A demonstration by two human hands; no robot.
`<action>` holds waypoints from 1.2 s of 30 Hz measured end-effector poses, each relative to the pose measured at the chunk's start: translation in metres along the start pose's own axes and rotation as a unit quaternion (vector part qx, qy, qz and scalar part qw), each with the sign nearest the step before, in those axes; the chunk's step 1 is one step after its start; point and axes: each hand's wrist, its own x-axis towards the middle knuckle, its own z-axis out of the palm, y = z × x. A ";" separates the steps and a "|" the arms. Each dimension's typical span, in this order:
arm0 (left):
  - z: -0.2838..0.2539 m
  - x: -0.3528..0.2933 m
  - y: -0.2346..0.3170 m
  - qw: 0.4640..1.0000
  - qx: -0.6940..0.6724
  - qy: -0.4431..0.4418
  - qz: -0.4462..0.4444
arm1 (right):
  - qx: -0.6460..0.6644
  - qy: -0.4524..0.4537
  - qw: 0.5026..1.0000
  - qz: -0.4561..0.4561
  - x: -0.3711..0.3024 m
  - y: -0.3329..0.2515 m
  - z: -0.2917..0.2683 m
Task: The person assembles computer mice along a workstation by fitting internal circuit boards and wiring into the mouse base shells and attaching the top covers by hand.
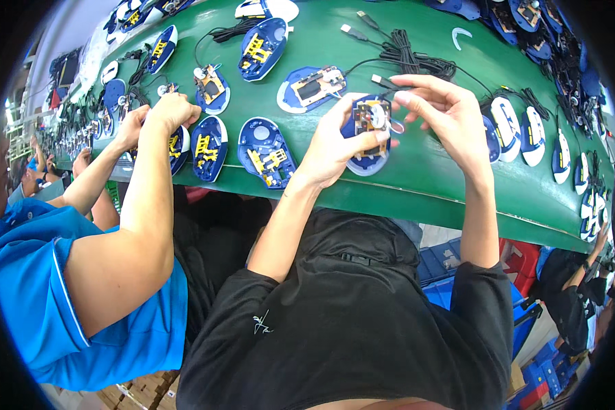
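Observation:
In my left hand (329,152) is a blue computer mouse base (369,165) with its circuit board (372,116) facing up, the thumb pressing on its side. My right hand (445,113) is closed at the fingertips around the black cable (384,93) at the top of that board; the other fingers are bent and loose. Left of my left hand lies a blue mouse shell (266,152) with yellow parts inside. Beyond it rests another mouse base (312,89) with a bare board. A bundled black cable (406,51) with metal plugs lies past my hands.
On the green table (430,195), white-and-blue mice (506,128) line up to the right. Dark blue parts (526,20) pile up at the far right. A co-worker's arm (150,171) in a blue sleeve works close on my left. Blue bins (441,263) stand below the table edge.

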 end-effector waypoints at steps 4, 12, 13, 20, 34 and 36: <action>-0.001 -0.009 0.005 0.997 -0.020 -0.067 0.023 | 0.049 -0.070 0.996 0.010 0.009 0.010 0.010; 0.008 -0.012 0.004 0.998 -0.023 0.023 -0.051 | -0.065 -0.152 0.985 -0.050 0.016 0.000 0.000; 0.007 -0.014 0.003 0.999 -0.006 0.038 -0.038 | -0.063 -0.151 0.986 -0.044 0.018 0.000 0.002; 0.006 -0.017 0.016 0.978 0.173 0.105 0.055 | -0.023 -0.040 0.992 -0.115 0.008 0.009 0.025; 0.004 -0.014 -0.002 0.995 0.070 0.069 0.005 | 0.048 -0.154 0.978 -0.133 0.025 0.035 0.014; 0.002 -0.015 0.003 0.997 0.059 0.051 0.003 | 0.153 -0.127 0.977 -0.074 0.021 0.048 0.017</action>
